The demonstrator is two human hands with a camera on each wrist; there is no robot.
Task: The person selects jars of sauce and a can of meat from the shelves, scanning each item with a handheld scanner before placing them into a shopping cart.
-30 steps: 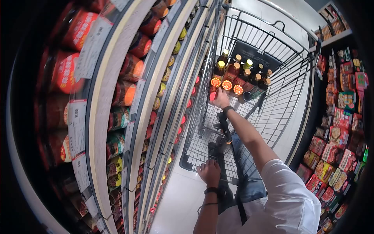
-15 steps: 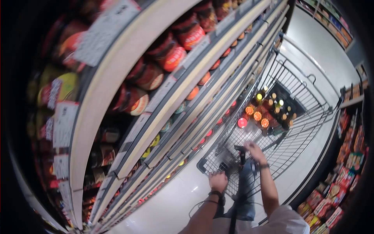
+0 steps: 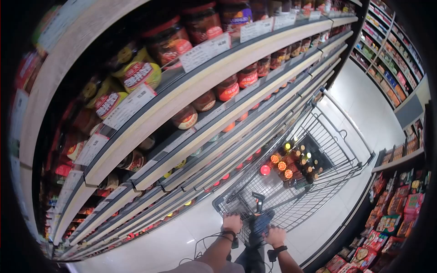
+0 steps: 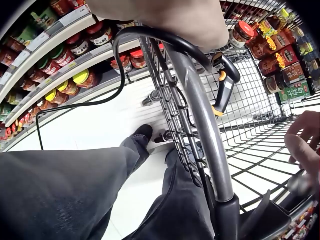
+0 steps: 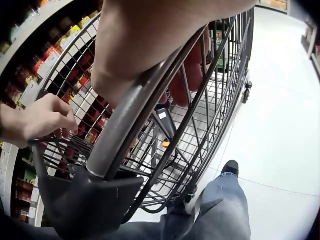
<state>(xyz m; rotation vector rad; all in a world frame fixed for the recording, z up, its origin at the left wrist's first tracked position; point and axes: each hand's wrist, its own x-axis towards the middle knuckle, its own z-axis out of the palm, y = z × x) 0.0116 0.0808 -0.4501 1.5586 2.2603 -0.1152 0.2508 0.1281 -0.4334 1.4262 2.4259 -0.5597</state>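
My left hand [image 3: 232, 223] grips the shopping cart's handle bar [image 4: 200, 110] near its left end. Farther right, my right hand [image 3: 275, 236] is on the same bar; in the right wrist view its fingers [image 5: 185, 85] curl past the far side. In front of the hands is the wire cart [image 3: 291, 216]. Several bottles [image 3: 298, 161] with yellow, gold and orange caps stand grouped at its far end, with a red-lidded jar [image 3: 265, 169] beside them. Close to the handle is a black device with orange trim [image 4: 226, 87], shaped like a handheld scanner.
Shelves [image 3: 214, 141] full of sauce jars run along the cart's left side. On the right is a low display [image 3: 378, 232] of packaged goods. More shelving [image 3: 387, 50] stands far ahead. A black cable [image 4: 117, 75] loops by the left wrist.
My right hand has left the red-lidded jar and drawn back to the cart handle. My left hand stays by the handle. The head view has swung towards the left shelves.
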